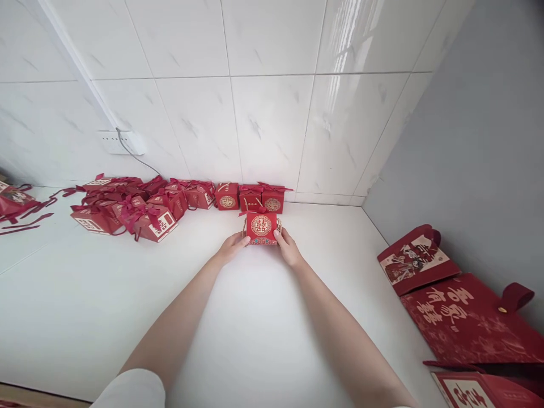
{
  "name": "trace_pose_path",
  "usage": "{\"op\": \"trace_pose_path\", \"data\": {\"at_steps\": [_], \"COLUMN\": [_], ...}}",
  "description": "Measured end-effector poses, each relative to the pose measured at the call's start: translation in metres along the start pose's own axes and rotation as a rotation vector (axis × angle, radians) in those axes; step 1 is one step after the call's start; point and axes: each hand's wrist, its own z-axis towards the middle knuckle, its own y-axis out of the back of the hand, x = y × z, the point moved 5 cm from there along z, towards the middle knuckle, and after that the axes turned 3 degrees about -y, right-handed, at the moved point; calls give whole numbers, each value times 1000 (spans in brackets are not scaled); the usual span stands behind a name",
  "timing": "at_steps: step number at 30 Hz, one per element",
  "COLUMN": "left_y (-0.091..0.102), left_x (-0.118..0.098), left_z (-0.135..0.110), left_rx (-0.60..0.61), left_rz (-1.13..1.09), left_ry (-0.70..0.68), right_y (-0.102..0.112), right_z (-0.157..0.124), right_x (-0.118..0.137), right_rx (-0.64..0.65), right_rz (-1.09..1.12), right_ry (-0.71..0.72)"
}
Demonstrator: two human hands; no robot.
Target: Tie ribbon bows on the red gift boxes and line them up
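Observation:
A small red gift box with a gold round emblem and a red ribbon on top stands on the white table. My left hand grips its left side, and my right hand grips its right side. The fingers of both hands are curled against the box. It sits just in front of a row of like boxes along the tiled wall.
Several more red ribboned boxes lie heaped at the back left. Flat red bags with gold characters lie along the grey wall on the right. A white wall socket with a cable is mounted on the tiles.

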Motion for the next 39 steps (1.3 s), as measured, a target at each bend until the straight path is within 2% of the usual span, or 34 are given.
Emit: {"op": "trace_pose_path", "data": {"at_steps": [4, 11, 17, 21, 23, 26, 27, 28, 29, 32, 33, 36, 39], "left_y": [1, -10, -14, -13, -12, -13, -14, -14, -15, -17, -18, -22, -21], "left_x": [2, -12, -13, -7, -4, -3, -3, -4, -5, -15, -21, -33, -33], "left_z": [0, -1, 0, -2, -4, -5, -5, -6, -6, -10, -12, -16, -15], "left_rx": [-63, -190, -203, -231, -283, -347, -358, -365, -367, -361, -343, -230, -173], "left_rz": [-14, -106, -187, -110, -9, 143, 182, 212, 233, 257, 257, 210, 138], "left_ry": [-52, -179, -132, -97, -88, -116, -128, -138, -150, -226, -267, -371, -373], "right_y": [0, 0, 1, -1, 0, 7, 7, 6, 2, -12, -15, -15, -10], "right_z": [1, 5, 3, 1, 1, -2, -3, -5, -6, -11, -13, -16, -14], "right_x": [-2, -5, 0, 4, 2, 2, 3, 4, 6, 16, 19, 22, 23], "right_rx": [-14, -26, 11, 28, -48, -267, -301, -283, -212, 104, 166, 193, 158], "right_rz": [33, 74, 85, 68, -24, -205, -235, -239, -221, -134, -118, -72, 28], "right_ry": [3, -16, 1, 35, 40, 63, 69, 76, 87, 143, 152, 130, 102]}}
